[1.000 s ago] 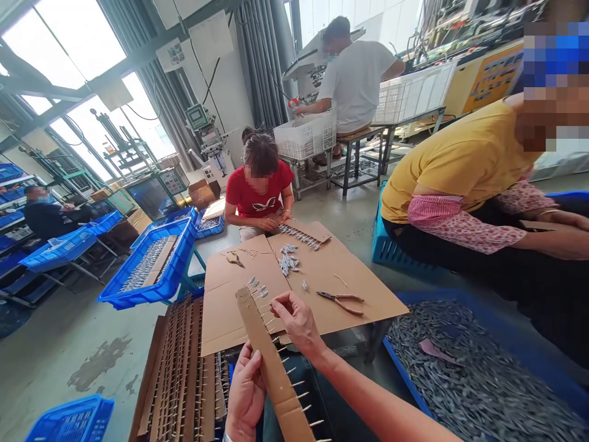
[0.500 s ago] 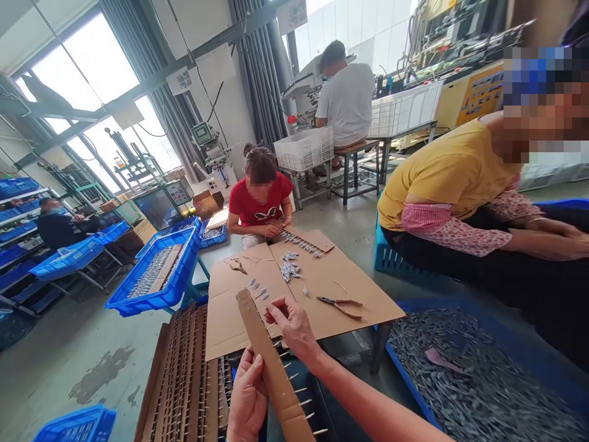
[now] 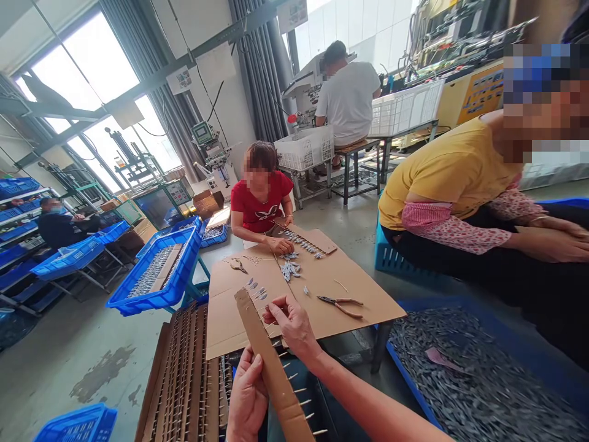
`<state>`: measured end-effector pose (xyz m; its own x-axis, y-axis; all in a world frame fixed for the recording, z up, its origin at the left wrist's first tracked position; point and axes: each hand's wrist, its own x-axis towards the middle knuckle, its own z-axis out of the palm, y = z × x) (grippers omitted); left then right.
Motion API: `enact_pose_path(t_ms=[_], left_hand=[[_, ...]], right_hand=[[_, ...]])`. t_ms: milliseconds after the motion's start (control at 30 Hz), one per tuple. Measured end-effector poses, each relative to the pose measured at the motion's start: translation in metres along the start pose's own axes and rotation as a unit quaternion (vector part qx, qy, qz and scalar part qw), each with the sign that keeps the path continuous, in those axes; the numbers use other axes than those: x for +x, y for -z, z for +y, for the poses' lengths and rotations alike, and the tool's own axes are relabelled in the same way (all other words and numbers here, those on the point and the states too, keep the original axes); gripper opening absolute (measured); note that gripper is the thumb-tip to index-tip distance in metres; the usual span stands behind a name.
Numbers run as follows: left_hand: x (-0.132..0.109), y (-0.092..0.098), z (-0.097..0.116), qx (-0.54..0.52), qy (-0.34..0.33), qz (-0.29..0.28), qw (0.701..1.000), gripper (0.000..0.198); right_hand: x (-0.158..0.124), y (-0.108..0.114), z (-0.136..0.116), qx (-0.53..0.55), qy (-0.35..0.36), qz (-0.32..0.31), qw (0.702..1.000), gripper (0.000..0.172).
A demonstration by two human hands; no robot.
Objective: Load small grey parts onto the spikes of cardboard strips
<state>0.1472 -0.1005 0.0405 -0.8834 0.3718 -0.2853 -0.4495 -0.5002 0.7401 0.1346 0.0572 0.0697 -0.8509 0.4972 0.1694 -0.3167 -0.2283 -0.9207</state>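
My left hand (image 3: 248,393) is closed round a long cardboard strip (image 3: 272,362), thumb on its face, holding it tilted above the table's near edge. Light thin sticks (image 3: 300,390) poke out along the strip's right edge. At its far end, several grey leaf-shaped pieces (image 3: 256,290) sit on such sticks. My right hand (image 3: 294,328) pinches at that edge, just below those pieces; what lies between the fingertips is hidden. Beyond it on the cardboard-covered table (image 3: 368,288) are pliers (image 3: 347,304), a single grey piece (image 3: 306,290) and a small pile of grey pieces (image 3: 289,270).
Across the table a person in red (image 3: 262,209) handles another strip (image 3: 317,242), near more pliers (image 3: 238,266). At left are stacked strips (image 3: 179,374) and a blue crate (image 3: 151,301). A person in yellow (image 3: 442,172) sits at right behind a tray of dark pieces (image 3: 478,368).
The person in red has raised their head and reached one hand forward to the pile of grey pieces. My hands and the strip have hardly moved.
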Motion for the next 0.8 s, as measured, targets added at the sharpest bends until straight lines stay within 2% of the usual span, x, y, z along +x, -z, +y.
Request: enact_pose_path(t_ms=[167, 267, 367, 500, 600, 800], left_hand=[[-0.001, 0.001, 0.001, 0.008, 0.001, 0.001, 1.0, 0.039], [0.001, -0.001, 0.009, 0.031, 0.006, -0.014, 0.999, 0.04], [0.011, -0.012, 0.026, 0.055, -0.004, -0.031, 0.998, 0.039], [0.034, -0.034, 0.056, 0.034, -0.016, -0.014, 0.999, 0.03], [0.047, -0.041, 0.068, 0.05, -0.025, -0.01, 0.998, 0.023], [0.058, -0.037, 0.058, 0.049, -0.038, -0.01, 0.998, 0.023]], right_hand=[[0.0, 0.001, -0.004, -0.014, 0.003, -0.005, 1.0, 0.043], [-0.001, 0.0, -0.01, -0.041, 0.016, -0.013, 0.999, 0.039], [-0.003, -0.004, -0.015, -0.063, 0.022, -0.026, 0.997, 0.036], [-0.006, -0.01, -0.018, -0.06, 0.028, -0.048, 0.997, 0.033], [-0.004, -0.012, -0.019, -0.05, 0.023, -0.057, 0.997, 0.031], [0.002, -0.007, -0.022, -0.064, 0.012, -0.071, 0.995, 0.028]])
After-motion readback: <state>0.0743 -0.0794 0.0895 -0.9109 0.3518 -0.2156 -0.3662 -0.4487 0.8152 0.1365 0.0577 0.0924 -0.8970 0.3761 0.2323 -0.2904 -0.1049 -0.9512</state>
